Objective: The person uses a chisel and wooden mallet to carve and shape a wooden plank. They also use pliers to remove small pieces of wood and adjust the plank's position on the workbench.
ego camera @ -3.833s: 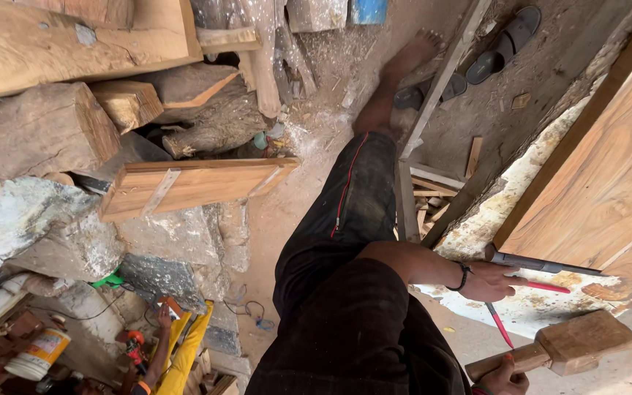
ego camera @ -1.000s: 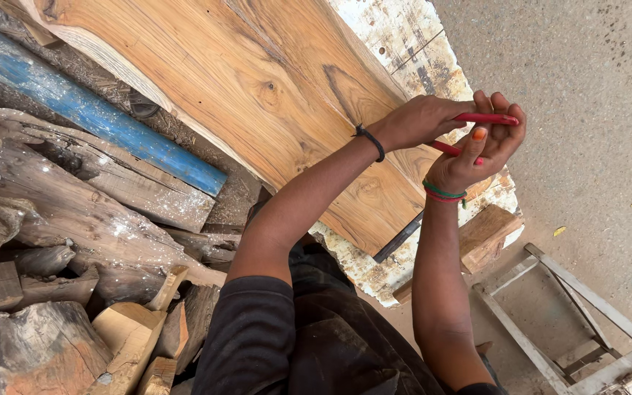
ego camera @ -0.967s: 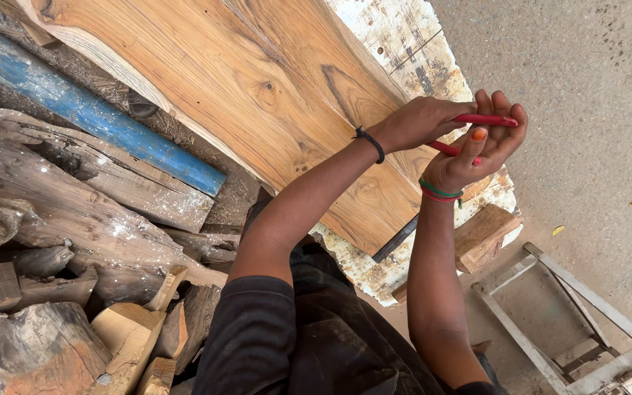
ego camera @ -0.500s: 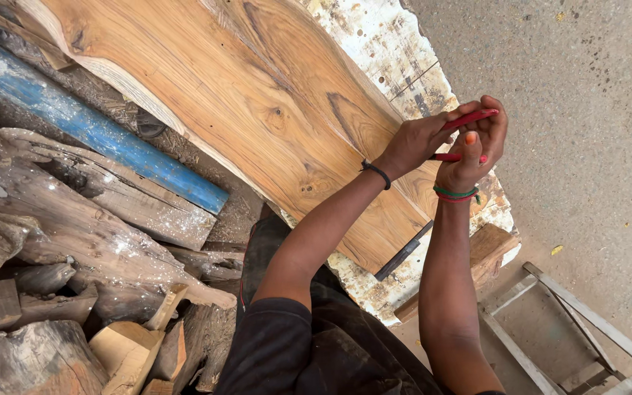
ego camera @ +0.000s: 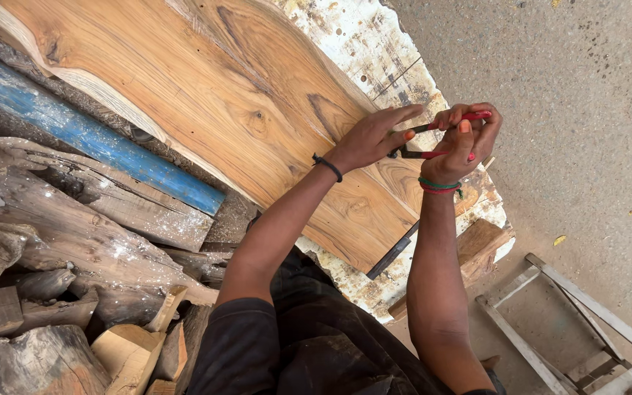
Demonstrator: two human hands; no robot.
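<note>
Pliers [ego camera: 433,140], red-handled, gripped in right hand [ego camera: 466,143]; left hand [ego camera: 371,137] fingers spread flat on grained wood slab [ego camera: 206,95].

1. A bare grey concrete floor [ego camera: 565,110] fills the right side, in even daylight.
2. Rough logs and timber offcuts [ego camera: 53,241] are heaped at the left.
3. A blue-painted beam [ego camera: 89,139] lies along the heap.
4. A pale wooden frame [ego camera: 572,322] lies at the lower right corner.
</note>
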